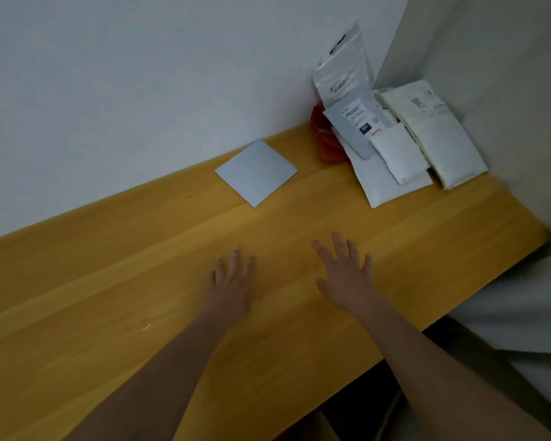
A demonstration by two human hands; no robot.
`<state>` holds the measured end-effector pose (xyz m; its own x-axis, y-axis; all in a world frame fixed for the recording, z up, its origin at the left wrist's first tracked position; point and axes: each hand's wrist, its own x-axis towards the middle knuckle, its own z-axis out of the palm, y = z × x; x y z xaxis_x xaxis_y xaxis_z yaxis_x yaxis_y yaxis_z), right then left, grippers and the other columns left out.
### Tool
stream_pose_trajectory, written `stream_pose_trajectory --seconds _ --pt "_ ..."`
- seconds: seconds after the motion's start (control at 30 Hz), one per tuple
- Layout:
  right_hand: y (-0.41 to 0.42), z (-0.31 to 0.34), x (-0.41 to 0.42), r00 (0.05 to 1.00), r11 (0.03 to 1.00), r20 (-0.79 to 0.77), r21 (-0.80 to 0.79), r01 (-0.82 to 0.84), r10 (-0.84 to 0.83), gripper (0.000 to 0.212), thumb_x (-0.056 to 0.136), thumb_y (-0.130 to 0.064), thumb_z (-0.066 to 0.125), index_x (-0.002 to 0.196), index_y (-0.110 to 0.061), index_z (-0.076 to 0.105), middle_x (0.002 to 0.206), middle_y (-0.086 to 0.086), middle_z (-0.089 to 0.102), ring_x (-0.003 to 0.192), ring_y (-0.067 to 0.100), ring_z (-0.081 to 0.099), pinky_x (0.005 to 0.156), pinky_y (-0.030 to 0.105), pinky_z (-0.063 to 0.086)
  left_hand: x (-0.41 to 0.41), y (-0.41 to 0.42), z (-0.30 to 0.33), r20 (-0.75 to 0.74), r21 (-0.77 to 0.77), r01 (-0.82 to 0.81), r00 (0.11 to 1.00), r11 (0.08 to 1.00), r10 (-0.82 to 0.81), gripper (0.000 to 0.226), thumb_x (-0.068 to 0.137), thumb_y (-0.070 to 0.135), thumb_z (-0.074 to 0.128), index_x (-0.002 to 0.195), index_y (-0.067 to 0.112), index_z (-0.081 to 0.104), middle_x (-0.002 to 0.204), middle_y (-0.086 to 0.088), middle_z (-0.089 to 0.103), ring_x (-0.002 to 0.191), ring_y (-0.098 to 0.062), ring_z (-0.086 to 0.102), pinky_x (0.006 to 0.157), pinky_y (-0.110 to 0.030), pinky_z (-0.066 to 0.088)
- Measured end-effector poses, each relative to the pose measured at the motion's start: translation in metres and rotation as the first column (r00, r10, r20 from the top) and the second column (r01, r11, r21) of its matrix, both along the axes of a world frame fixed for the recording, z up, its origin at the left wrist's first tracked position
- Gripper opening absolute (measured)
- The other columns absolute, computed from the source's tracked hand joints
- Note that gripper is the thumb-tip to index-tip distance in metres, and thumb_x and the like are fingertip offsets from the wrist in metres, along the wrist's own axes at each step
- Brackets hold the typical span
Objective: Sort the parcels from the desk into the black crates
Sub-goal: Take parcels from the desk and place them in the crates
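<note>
both hands, left hand (pixel 233 278) and right hand (pixel 347 275), hover flat and empty above the wooden desk (pixel 109 281). a grey parcel (pixel 256 173) and a parcel pile (pixel 395 138) wait in the far corner; no crates visible, so sorting seems barely begun.

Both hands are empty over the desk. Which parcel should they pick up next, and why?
Probably the left hand should reach forward for the flat grey parcel. It lies alone on the desk, apart from the heaped parcels in the corner, so nothing else would shift. Both it and the right hand are open and hold nothing. No crate shows here.
</note>
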<state>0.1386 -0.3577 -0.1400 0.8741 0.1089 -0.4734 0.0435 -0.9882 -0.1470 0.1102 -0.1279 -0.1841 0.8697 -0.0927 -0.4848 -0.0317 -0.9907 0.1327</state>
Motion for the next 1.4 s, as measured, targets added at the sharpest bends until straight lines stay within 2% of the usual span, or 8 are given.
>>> stream_pose_trajectory --seconds 0.5,0.67,0.8,0.9,1.0,1.13,1.23,1.4 --pt "-0.006 -0.050 0.139 0.979 0.978 -0.063 0.091 -0.185 0.192 0.068 0.101 -0.037 0.047 0.156 -0.037 0.008 0.165 0.005 -0.009 0.151 0.031 -0.006 0.118 0.059 0.005 0.138 -0.030 -0.017 0.147 0.030 -0.143 0.980 0.989 0.137 0.080 0.095 0.012 0.048 0.156 0.021 -0.003 0.163 -0.011 -0.012 0.150 -0.037 -0.003 0.119 -0.049 0.014" --pt "-0.016 -0.057 0.158 0.964 0.964 -0.023 0.040 -0.264 0.265 0.068 0.099 -0.041 0.052 0.156 -0.028 0.018 0.165 0.006 0.005 0.151 0.030 0.008 0.120 0.051 0.005 0.178 -0.041 -0.018 0.118 0.063 -0.257 0.961 0.964 0.248 0.072 0.098 0.000 0.039 0.156 0.011 -0.001 0.162 -0.011 0.018 0.150 -0.028 0.013 0.120 -0.039 0.013" --pt "-0.004 -0.055 0.170 0.950 0.951 -0.029 -0.012 -0.310 0.310 0.067 0.095 -0.033 0.062 0.151 -0.019 0.028 0.162 0.016 0.016 0.148 0.034 0.020 0.121 0.047 0.007 0.191 -0.052 -0.010 0.144 0.157 -0.296 0.951 0.942 0.275 0.056 0.096 0.001 0.046 0.149 0.009 0.030 0.135 -0.014 0.052 0.126 -0.030 0.047 0.096 -0.034 0.043" --pt "-0.002 -0.053 0.175 0.941 0.941 -0.048 -0.027 -0.336 0.335 0.068 0.093 -0.035 0.065 0.149 -0.017 0.030 0.161 0.018 0.018 0.145 0.036 0.026 0.121 0.046 0.013 0.188 -0.057 -0.004 0.081 0.298 -0.180 0.983 0.937 0.163 0.032 0.092 0.001 0.049 0.118 0.013 0.060 0.110 -0.008 0.065 0.105 -0.027 0.059 0.078 -0.031 0.044" --pt "-0.009 -0.056 0.169 0.938 0.939 -0.026 -0.005 -0.345 0.345 0.071 0.095 -0.041 0.061 0.151 -0.019 0.024 0.163 0.015 0.013 0.147 0.036 0.021 0.121 0.045 0.016 0.175 -0.063 -0.003 0.032 0.323 -0.129 0.992 0.938 0.125 0.028 0.092 0.001 0.047 0.108 0.014 0.064 0.105 -0.007 0.068 0.101 -0.028 0.063 0.079 -0.032 0.044" --pt "-0.026 -0.057 0.163 0.947 0.944 -0.051 0.114 -0.311 0.318 0.083 0.093 -0.046 0.060 0.157 -0.023 0.012 0.166 0.006 0.005 0.151 0.031 0.011 0.121 0.048 0.017 0.153 -0.063 -0.001 0.037 0.146 -0.299 0.954 0.943 0.297 0.027 0.097 0.008 0.045 0.106 0.015 0.069 0.104 -0.007 0.068 0.097 -0.029 0.064 0.074 -0.033 0.045" --pt "-0.030 -0.051 0.166 0.972 0.941 -0.030 0.259 -0.219 0.234 0.104 0.085 -0.046 0.071 0.157 -0.029 -0.002 0.163 0.001 0.019 0.146 0.025 0.027 0.114 0.052 0.031 0.132 -0.054 0.003 0.000 -0.181 -0.377 0.924 0.908 0.384 0.018 0.094 0.012 0.052 0.091 0.009 0.070 0.101 -0.010 0.065 0.093 -0.032 0.063 0.073 -0.037 0.050" --pt "-0.010 -0.035 0.150 0.976 0.912 -0.018 0.361 -0.196 0.217 0.104 0.084 -0.038 0.075 0.151 -0.050 -0.003 0.160 0.011 0.020 0.141 0.030 0.033 0.105 0.053 0.041 0.084 -0.036 0.018 0.021 -0.555 -0.396 0.872 0.731 0.489 0.005 0.087 0.018 0.049 0.084 0.016 0.046 0.087 -0.013 0.058 0.075 -0.026 0.055 0.065 -0.038 0.044"
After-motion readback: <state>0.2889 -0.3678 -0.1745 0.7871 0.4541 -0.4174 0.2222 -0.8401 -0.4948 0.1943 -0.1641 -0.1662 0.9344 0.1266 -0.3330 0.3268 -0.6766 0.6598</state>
